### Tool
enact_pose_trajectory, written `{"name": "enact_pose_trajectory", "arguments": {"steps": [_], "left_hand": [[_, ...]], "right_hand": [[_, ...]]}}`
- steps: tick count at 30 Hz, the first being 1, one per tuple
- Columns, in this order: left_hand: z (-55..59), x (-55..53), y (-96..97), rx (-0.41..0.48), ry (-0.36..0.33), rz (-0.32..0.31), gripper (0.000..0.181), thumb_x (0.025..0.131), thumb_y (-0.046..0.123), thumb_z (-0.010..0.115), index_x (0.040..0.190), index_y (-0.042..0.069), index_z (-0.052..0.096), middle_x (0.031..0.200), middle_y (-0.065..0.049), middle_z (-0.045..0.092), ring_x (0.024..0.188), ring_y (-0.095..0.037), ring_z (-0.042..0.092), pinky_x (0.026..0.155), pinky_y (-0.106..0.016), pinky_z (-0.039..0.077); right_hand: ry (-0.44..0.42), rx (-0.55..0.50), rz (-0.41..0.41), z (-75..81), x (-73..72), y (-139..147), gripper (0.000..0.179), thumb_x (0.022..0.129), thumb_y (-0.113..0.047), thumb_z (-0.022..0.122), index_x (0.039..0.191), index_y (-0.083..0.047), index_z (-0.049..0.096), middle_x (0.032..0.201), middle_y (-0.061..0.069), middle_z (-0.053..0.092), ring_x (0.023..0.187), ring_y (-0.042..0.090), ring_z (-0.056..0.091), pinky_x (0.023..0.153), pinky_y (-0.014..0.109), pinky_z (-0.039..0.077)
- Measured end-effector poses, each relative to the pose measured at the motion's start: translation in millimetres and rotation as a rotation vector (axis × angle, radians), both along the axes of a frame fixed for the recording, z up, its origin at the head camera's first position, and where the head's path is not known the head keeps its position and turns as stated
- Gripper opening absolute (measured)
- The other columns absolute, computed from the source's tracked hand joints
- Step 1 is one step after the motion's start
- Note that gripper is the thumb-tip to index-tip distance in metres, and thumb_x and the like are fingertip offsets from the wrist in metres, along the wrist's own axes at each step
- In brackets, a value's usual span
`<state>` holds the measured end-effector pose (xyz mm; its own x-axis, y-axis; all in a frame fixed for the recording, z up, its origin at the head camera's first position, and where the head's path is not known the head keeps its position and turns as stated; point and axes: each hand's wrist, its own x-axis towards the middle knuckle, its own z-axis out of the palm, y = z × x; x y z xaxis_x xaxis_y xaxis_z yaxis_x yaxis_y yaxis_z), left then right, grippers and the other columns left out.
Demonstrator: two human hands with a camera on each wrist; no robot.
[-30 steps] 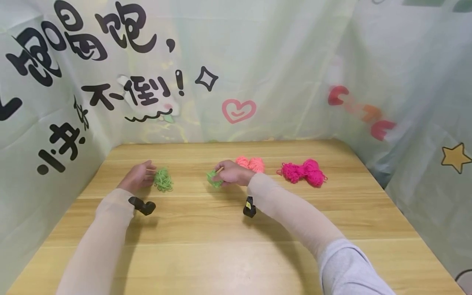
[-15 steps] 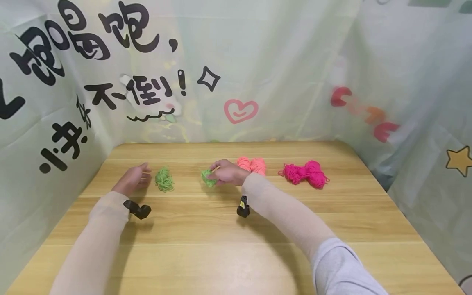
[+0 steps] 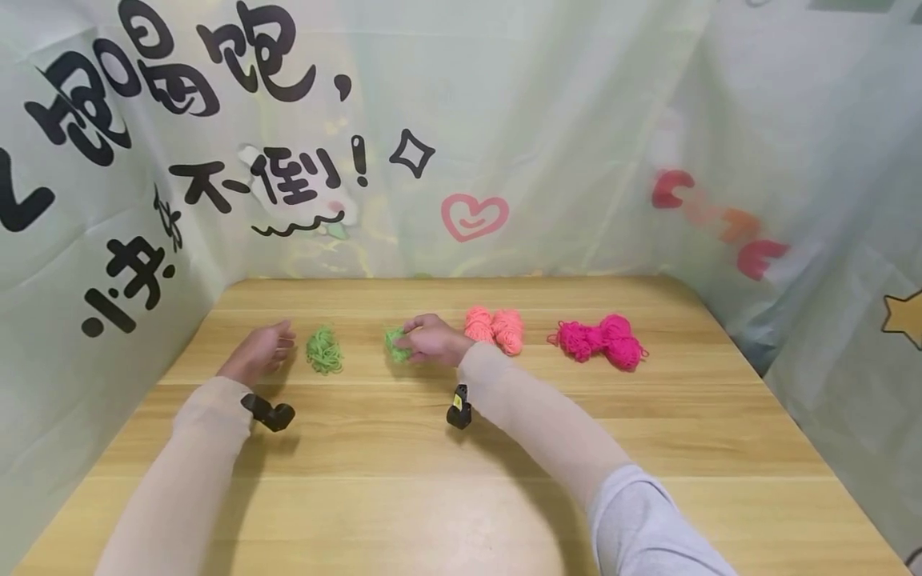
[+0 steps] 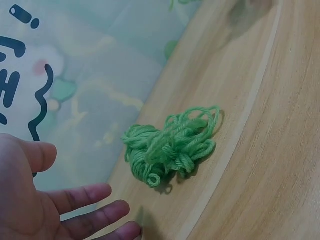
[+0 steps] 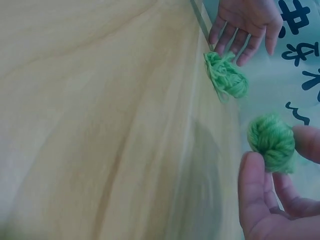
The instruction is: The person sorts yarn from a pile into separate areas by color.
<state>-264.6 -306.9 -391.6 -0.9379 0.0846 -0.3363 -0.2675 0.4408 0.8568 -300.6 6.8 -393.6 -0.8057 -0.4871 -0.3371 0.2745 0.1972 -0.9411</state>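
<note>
A loose tangle of green yarn (image 3: 325, 350) lies on the wooden table, its loops spread out in the left wrist view (image 4: 170, 147). Just left of it is my left hand (image 3: 261, 352), fingers relaxed and apart from the yarn, holding nothing. Between thumb and fingers my right hand (image 3: 435, 340) pinches a small green yarn ball (image 5: 272, 141). That ball (image 3: 396, 346) is to the right of the tangle, with a gap between them. In the right wrist view the left hand (image 5: 247, 25) appears beyond the tangle.
Behind the right forearm lies a coral yarn bundle (image 3: 507, 330). Further right is a magenta yarn bundle (image 3: 601, 342). A printed curtain (image 3: 547, 144) encloses the wooden table (image 3: 360, 496) at the back and sides. Each wrist wears a black camera mount (image 3: 268, 413).
My right hand has moved left with the green yarn ball, closer to the tangle, uncovering more of the coral yarn. The left hand has drawn slightly away from the tangle.
</note>
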Motion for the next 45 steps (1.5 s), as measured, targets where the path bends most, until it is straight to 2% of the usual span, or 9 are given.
{"name": "enact_pose_trajectory", "arguments": {"steps": [6,10,19,27,36,41,45], "left_hand": [[-0.4,0.7,0.0,-0.027,0.023,-0.022,0.071,0.105,0.044,0.014,0.145,-0.015,0.021,0.149,-0.034,0.023,0.137,-0.048,0.026,0.109,-0.052,0.03],[-1.3,0.5,2.6,-0.004,0.034,-0.045,0.068,0.106,0.04,0.015,0.145,-0.015,0.021,0.149,-0.036,0.022,0.137,-0.048,0.026,0.11,-0.052,0.029],[0.2,-0.4,10.0,0.079,0.038,-0.046,0.068,0.107,0.041,0.018,0.145,-0.015,0.02,0.149,-0.037,0.021,0.137,-0.048,0.025,0.112,-0.051,0.025],[3.3,1.3,13.6,0.081,0.031,-0.045,0.068,0.106,0.042,0.017,0.146,-0.014,0.02,0.149,-0.036,0.021,0.137,-0.048,0.025,0.112,-0.052,0.025],[2.2,0.6,13.1,0.075,0.034,-0.045,0.069,0.106,0.043,0.016,0.146,-0.013,0.019,0.15,-0.036,0.02,0.137,-0.049,0.025,0.112,-0.052,0.026],[1.9,0.3,11.7,0.085,0.028,-0.045,0.07,0.106,0.044,0.015,0.146,-0.013,0.018,0.149,-0.038,0.019,0.137,-0.049,0.024,0.112,-0.051,0.025],[-0.2,0.4,10.8,0.081,0.034,-0.044,0.07,0.106,0.044,0.016,0.146,-0.013,0.02,0.148,-0.038,0.02,0.137,-0.049,0.025,0.112,-0.051,0.026]], "right_hand": [[-0.002,-0.035,-0.095,-10.2,-2.9,-14.2,0.033,0.092,-0.004,0.064,0.12,0.004,0.048,0.105,0.013,0.059,0.083,0.018,0.061,0.091,0.04,0.051],[-0.006,-0.042,-0.118,-15.1,-4.7,-23.5,0.033,0.091,-0.002,0.065,0.119,0.005,0.049,0.105,0.014,0.059,0.085,0.02,0.062,0.087,0.036,0.054],[0.017,-0.004,-0.176,-21.9,-5.3,-43.8,0.033,0.089,-0.005,0.069,0.115,0.005,0.051,0.102,0.011,0.058,0.083,0.018,0.062,0.075,0.03,0.056],[0.047,0.026,-0.193,-26.9,-4.9,-62.5,0.031,0.088,-0.006,0.071,0.112,0.003,0.054,0.101,0.009,0.058,0.085,0.019,0.063,0.073,0.027,0.056],[0.079,0.115,-0.261,-20.6,-1.8,-81.9,0.03,0.087,-0.007,0.073,0.109,-0.003,0.054,0.105,0.005,0.056,0.089,0.017,0.06,0.072,0.026,0.056],[0.096,0.188,-0.279,-16.2,-3.8,-89.9,0.026,0.086,-0.009,0.074,0.104,-0.005,0.057,0.102,0.003,0.057,0.085,0.017,0.061,0.073,0.026,0.055],[0.177,0.285,-0.289,-19.1,-9.1,-95.4,0.017,0.085,-0.007,0.072,0.097,-0.008,0.061,0.096,0.003,0.06,0.082,0.018,0.061,0.078,0.03,0.053]]}}
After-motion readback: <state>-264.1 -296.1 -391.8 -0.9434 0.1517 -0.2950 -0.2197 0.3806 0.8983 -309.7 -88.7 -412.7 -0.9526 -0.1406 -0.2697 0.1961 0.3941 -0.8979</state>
